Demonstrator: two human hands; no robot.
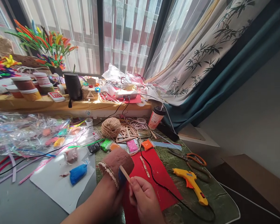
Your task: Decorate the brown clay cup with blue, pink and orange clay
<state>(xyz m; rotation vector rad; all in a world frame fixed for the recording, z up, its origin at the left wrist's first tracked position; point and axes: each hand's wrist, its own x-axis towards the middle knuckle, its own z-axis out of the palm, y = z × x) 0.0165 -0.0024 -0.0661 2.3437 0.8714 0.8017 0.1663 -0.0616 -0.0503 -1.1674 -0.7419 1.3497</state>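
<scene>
Right hand (143, 196) pinching wooden stick (125, 173), left hand hidden inside brown clay form (118, 160), grip unclear

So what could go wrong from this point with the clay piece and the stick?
1. The right hand presses a flat wooden stick against blue clay on the brown clay-covered form over the left hand; a slip might gouge the brown surface or smear blue onto it.
2. The black cord crosses the red sheet beside the hands; snagging it could drag the yellow glue gun near the table edge.
</scene>
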